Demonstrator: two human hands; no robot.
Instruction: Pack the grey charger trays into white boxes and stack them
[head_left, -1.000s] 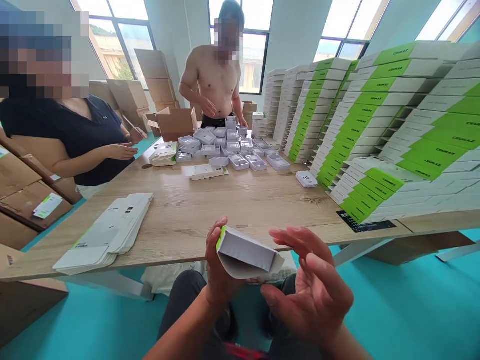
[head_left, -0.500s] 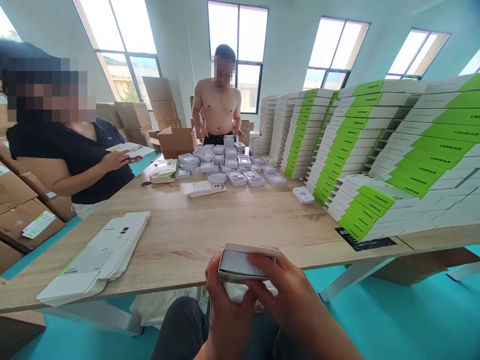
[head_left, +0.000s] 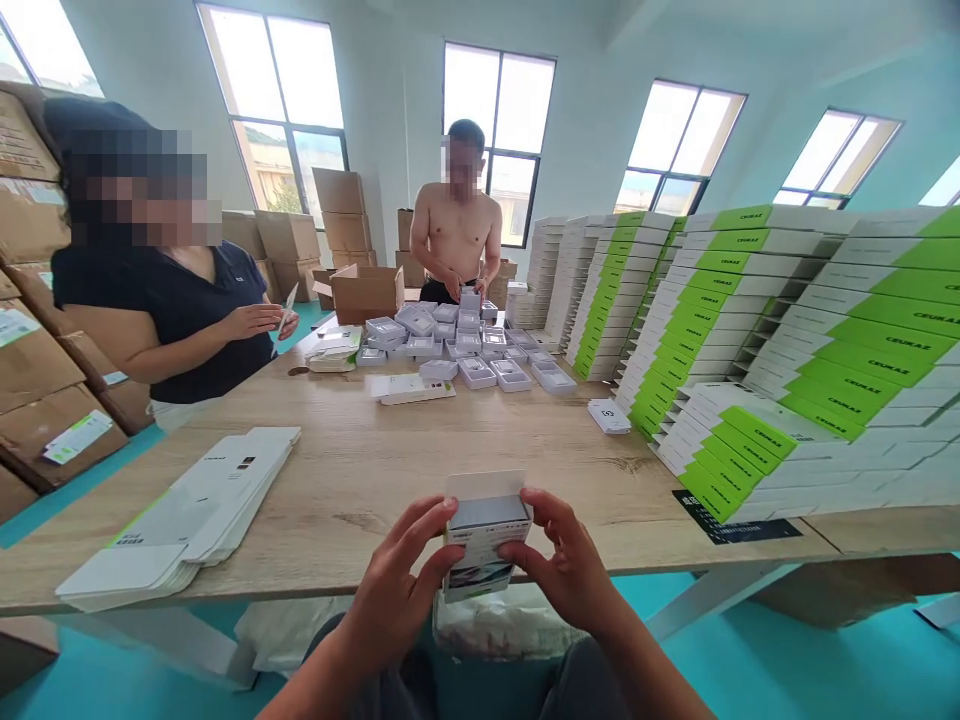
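Note:
A small white cardboard box [head_left: 486,560] is held upright just off the table's front edge, its top flap raised at the far side and its printed face toward me. My left hand [head_left: 409,560] pinches its left side between thumb and fingers. On the opposite side my right hand [head_left: 562,560] grips the box the same way, thumb on the printed face. Inside the open top a grey surface shows; what it belongs to I cannot make out. Left of my hands lies a stack of flat white cartons [head_left: 202,500].
Tall stacks of white-and-green boxes [head_left: 750,400] line the table's right side. White trays [head_left: 476,372] are piled at the back, near a small stack of cards [head_left: 608,416]. One person [head_left: 172,310] stands at left holding a card; another [head_left: 461,230] handles trays behind the pile.
My hands have turned the box upright and moved to grip its two sides; its flap now points up. The person at left has tilted the flat piece up, and the far person's hands have come together.

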